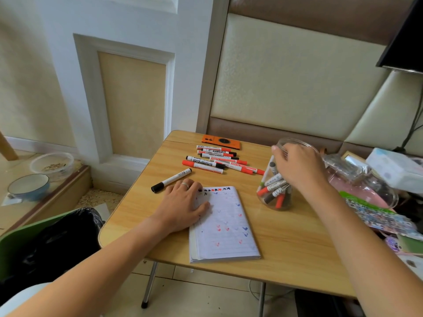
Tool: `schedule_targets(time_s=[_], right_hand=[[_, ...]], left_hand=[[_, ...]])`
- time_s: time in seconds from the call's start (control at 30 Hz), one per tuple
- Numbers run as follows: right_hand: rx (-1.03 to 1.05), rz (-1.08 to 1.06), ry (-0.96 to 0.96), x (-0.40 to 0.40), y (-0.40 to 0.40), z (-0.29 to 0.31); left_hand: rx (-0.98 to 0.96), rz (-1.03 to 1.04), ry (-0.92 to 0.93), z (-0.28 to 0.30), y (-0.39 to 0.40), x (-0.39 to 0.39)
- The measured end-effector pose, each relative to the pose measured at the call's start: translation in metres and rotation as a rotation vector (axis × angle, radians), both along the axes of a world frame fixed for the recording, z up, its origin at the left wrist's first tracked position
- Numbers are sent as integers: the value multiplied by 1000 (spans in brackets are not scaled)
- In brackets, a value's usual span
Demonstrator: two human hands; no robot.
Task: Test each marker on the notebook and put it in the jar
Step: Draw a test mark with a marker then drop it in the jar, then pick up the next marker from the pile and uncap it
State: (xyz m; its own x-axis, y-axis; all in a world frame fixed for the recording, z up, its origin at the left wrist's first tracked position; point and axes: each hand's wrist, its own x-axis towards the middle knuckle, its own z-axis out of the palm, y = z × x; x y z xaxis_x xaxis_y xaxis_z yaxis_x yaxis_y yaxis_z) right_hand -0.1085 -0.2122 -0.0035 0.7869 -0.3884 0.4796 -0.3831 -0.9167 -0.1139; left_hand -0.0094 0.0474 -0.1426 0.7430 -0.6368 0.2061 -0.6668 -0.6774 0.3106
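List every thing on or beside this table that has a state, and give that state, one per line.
Left hand: flat, pressing on the notebook.
Right hand: at the jar's mouth, fingers curled; what they hold is hidden.
Notebook: open, page marked with red, blue and black test strokes.
Jar: upright, lidless, holding several markers.
Single black marker: capped, lying apart.
Marker pile: capped, lying flat.

A lined notebook [225, 227] lies open on the table, its page dotted with red, blue and black test marks. Beyond it lie a pile of red and black whiteboard markers [217, 160] and one separate black-capped marker [171, 180]. To the right, a clear jar [278, 179] stands upright, holding several capped markers.
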Motion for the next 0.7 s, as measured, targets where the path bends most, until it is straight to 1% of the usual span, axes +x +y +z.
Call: schedule_targets(time_s=[0.07,0.13,0.23,0.3,0.33,0.4,0.43,0.5,0.57,0.7], right_hand=[[-1,19,-94,3,0,-4],[-11,47,-247,6,5,-8],[-161,118,-451,12,21,-15],[-201,231,-510,22,32,-18],[-162,302,-487,29,37,-20],[0,410,-345,48,47,-32],[81,437,-255,59,51,-40],[172,445,-97,80,57,-59],[204,425,0,100,59,-75],[183,374,89,128,59,-96]], left_hand=[[-5,-9,-1,-1,0,1],[-12,-37,1,-1,1,3],[7,-83,-19,0,1,8],[13,-94,-26,0,1,11],[7,-98,-23,-1,1,12],[-7,-95,-9,-3,1,12],[-11,-90,-7,-4,0,11],[-19,-81,-19,-6,0,11],[-29,-77,-33,-6,-1,11],[-39,-77,-29,-7,-1,12]])
